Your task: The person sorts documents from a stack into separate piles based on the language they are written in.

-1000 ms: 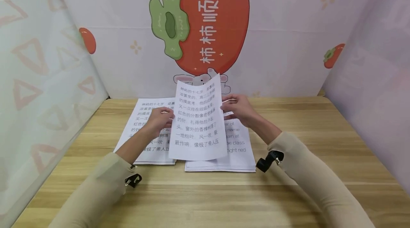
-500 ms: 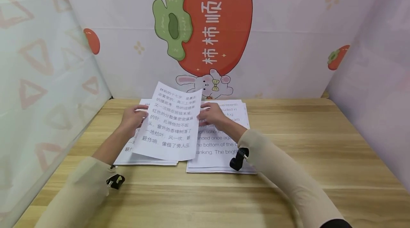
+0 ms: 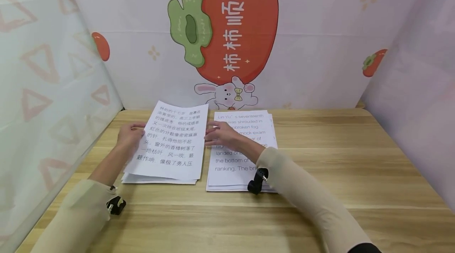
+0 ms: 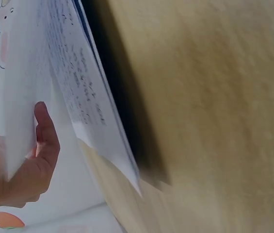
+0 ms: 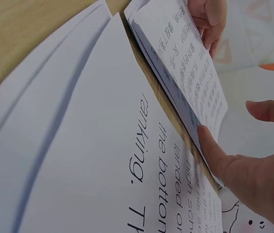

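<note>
A white sheet of paper (image 3: 170,138) printed with Chinese characters lies slightly tilted over a left stack of paper (image 3: 160,181), its front edge raised a little. My left hand (image 3: 130,136) pinches its left edge; in the left wrist view the sheet passes between thumb and fingers of the left hand (image 4: 35,165). At the sheet's right edge is my right hand (image 3: 224,135). Seen from the right wrist, the right hand (image 5: 258,170) has thumb and finger spread apart, with a fingertip touching the paper's edge. Under that hand lies a stack of English-printed sheets (image 3: 231,174).
Both stacks rest on a wooden table (image 3: 227,221), a narrow gap between them. Behind stands a backdrop (image 3: 316,67) with a large persimmon and a rabbit. Printed cloth walls (image 3: 46,99) close the left and right sides.
Both hands have carried the Chinese-printed sheet from above the gap leftward and down onto the left stack. The English-printed stack is now more exposed. The right hand's grip has loosened.
</note>
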Demonstrator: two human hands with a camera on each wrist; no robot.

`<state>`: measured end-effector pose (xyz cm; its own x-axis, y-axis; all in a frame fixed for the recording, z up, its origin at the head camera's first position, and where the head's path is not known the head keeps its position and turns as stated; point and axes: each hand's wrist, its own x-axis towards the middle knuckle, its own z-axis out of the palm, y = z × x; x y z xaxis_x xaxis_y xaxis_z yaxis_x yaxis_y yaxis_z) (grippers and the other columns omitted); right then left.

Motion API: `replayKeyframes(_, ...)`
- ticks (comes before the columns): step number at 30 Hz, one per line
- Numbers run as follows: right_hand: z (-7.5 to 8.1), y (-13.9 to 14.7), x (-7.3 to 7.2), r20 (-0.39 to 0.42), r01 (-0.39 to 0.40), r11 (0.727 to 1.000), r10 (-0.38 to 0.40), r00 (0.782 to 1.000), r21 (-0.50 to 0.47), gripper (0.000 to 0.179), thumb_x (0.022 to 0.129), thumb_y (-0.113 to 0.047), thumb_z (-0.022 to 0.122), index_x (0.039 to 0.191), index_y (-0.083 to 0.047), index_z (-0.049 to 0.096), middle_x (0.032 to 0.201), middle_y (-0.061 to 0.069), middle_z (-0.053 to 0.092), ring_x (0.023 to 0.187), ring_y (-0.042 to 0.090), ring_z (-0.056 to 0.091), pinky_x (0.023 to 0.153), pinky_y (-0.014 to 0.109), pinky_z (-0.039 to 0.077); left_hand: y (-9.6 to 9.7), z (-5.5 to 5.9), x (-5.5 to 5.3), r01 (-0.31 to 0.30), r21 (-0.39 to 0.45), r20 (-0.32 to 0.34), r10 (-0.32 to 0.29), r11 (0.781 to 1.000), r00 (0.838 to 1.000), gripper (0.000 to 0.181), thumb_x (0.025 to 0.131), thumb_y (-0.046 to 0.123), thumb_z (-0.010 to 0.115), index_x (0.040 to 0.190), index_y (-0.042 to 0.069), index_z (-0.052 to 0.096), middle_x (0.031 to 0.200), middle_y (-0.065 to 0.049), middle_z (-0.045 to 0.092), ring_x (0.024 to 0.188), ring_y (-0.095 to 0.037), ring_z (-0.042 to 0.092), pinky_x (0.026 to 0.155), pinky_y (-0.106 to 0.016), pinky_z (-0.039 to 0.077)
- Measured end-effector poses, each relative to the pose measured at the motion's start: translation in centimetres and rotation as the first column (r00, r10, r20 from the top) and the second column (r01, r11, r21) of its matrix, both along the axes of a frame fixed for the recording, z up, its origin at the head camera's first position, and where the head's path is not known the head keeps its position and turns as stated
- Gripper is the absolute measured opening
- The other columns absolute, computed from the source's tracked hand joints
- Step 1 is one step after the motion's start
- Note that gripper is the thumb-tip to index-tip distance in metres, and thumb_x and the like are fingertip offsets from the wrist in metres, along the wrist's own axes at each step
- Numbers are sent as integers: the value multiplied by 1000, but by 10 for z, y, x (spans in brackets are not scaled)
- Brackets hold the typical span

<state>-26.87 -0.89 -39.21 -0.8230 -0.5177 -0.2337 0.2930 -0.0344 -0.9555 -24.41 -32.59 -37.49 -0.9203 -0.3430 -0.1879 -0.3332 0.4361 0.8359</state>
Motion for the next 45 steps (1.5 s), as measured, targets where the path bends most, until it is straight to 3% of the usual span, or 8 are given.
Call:
replayKeyframes(6, 0, 3, 3, -16, -90, 995, 90, 996, 32, 83, 95, 11, 56, 166, -7, 17, 156, 30, 39, 138, 42, 50, 113, 47, 48, -7, -6, 1, 3, -7, 1, -3, 1000, 1000, 52, 100, 7, 53, 150, -6, 45, 134, -24, 52, 109, -26, 53, 73, -21, 48)
replayKeyframes(10, 5, 11, 4, -114, -77, 985, 95, 989, 155, 80, 95, 4, 62, 165, -9, 24, 157, 26, 41, 136, 39, 53, 111, 45, 50, -1, -6, 3, 5, -39, 13, -5, 999, 1000, 59, 100, 11, 56, 153, -6, 39, 139, -31, 50, 116, -35, 55, 87, -33, 52)
replayKeyframes(15, 15, 40, 5, -371, 81, 886, 106, 923, 457, 61, 94, -9, 72, 151, -4, 49, 140, 19, 60, 123, 32, 63, 95, 37, 60, 17, -3, 7, 41, -72, 11, -40, 997, 999, 59, 102, 14, 53, 155, -5, 36, 151, -34, 42, 130, -45, 50, 106, -50, 47)
replayKeyframes(17, 19, 59, 6, -411, 142, 856, 88, 908, 498, 53, 95, -10, 72, 143, 2, 55, 131, 20, 65, 115, 33, 67, 89, 38, 62, 31, -1, 8, 75, -21, 12, -75, 997, 997, 61, 104, 16, 52, 158, -3, 32, 153, -33, 42, 132, -45, 50, 109, -51, 45)
replayKeyframes(20, 22, 91, 5, -392, 201, 850, 7, 920, 487, 46, 95, -7, 71, 137, 9, 57, 122, 26, 69, 103, 38, 72, 85, 42, 64, 55, 2, 8, 141, 100, 11, -142, 985, 990, 62, 105, 16, 51, 160, -3, 28, 153, -31, 45, 131, -45, 54, 110, -49, 46)
replayKeyframes(29, 16, 166, 8, -344, 333, 730, -143, 928, 597, 44, 97, -8, 67, 133, 15, 55, 115, 32, 68, 89, 35, 76, 78, 40, 65, 125, 2, 2, 296, 340, 51, -332, 892, 942, 56, 105, 6, 51, 156, -8, 33, 145, -33, 53, 127, -38, 62, 108, -41, 52)
replayKeyframes(35, 13, 179, 14, -294, 316, 761, -171, 940, 566, 38, 96, -5, 68, 126, 16, 56, 106, 31, 72, 85, 31, 77, 75, 39, 66, 150, -7, -2, 321, 454, 58, -386, 832, 921, 51, 109, 7, 44, 154, -14, 31, 140, -36, 51, 115, -37, 67, 104, -42, 56)
replayKeyframes(45, 7, 186, 12, -194, 295, 799, -226, 955, 523, 46, 99, -3, 67, 139, 14, 50, 120, 31, 70, 86, 26, 78, 77, 36, 65, 164, -11, -2, 249, 445, 124, -334, 860, 934, 47, 107, 13, 46, 148, -10, 43, 139, -29, 55, 116, -34, 67, 99, -39, 59)
